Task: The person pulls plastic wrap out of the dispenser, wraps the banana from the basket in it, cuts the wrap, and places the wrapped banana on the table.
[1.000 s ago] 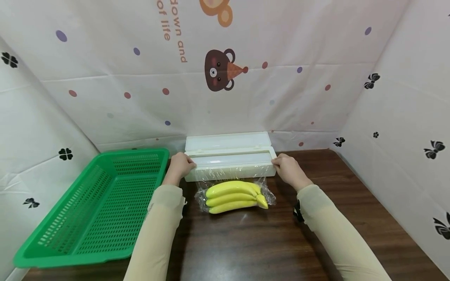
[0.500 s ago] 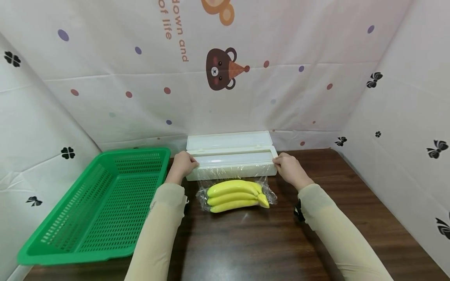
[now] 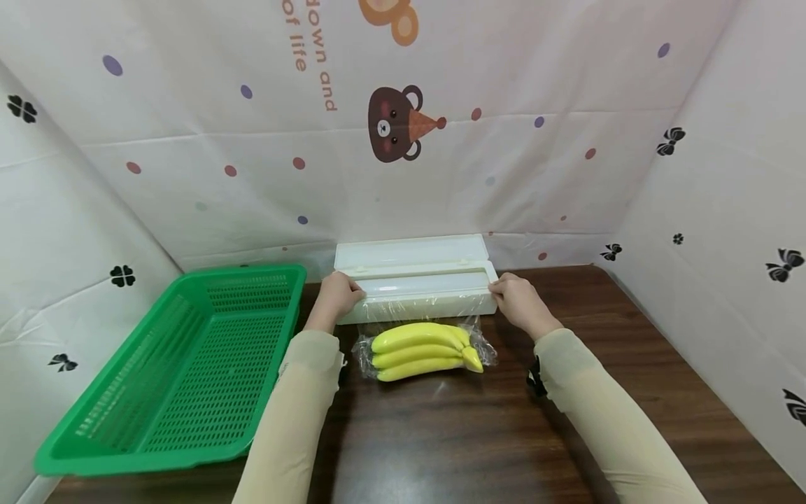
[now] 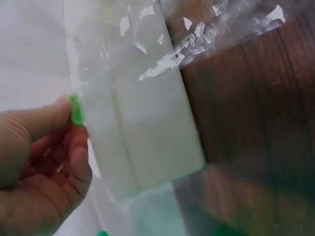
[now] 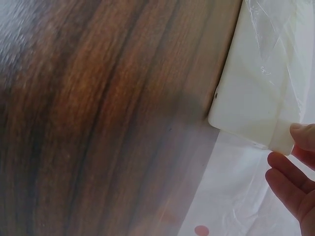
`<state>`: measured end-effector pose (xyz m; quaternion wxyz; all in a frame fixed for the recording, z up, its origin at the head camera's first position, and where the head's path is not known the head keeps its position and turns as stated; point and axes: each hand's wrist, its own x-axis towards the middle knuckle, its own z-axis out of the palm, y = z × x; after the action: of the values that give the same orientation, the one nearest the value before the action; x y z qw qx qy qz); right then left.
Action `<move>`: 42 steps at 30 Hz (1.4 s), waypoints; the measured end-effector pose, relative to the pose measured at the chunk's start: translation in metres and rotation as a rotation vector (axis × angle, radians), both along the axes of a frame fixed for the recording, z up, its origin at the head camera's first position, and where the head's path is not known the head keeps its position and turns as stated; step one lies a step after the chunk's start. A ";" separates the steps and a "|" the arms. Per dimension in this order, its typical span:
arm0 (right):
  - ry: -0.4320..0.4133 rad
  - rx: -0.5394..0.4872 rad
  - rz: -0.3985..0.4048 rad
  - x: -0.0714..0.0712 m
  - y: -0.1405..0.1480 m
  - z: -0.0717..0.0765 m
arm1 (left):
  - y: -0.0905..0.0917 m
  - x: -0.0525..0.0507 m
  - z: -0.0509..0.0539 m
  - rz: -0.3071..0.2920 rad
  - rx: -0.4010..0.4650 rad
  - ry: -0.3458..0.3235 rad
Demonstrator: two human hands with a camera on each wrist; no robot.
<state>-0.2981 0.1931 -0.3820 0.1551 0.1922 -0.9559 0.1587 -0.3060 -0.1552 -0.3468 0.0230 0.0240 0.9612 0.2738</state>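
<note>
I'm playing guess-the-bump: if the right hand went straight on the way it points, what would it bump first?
The white box, since the right hand pinches its right end. Beyond, perhaps the raised lid, though depth is unclear.

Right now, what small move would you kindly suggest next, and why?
Probably slide the green tab rightward along the white box: the left hand pinches it, the right hand steadies the other end, and clear film joins box to bananas.

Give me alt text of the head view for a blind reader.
Left hand and right hand at opposite ends of an open white cling film dispenser; clear film runs from it to a yellow banana bunch on a wooden table. Green basket at left, bear-print sheet behind.
</note>
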 end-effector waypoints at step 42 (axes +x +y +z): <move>-0.036 0.023 -0.012 0.000 0.001 0.004 | 0.008 -0.014 0.019 -0.145 -0.181 -0.100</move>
<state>-0.2982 0.1942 -0.3784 0.1366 0.1855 -0.9614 0.1503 -0.3199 -0.1469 -0.3280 0.0928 0.0775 0.9754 0.1843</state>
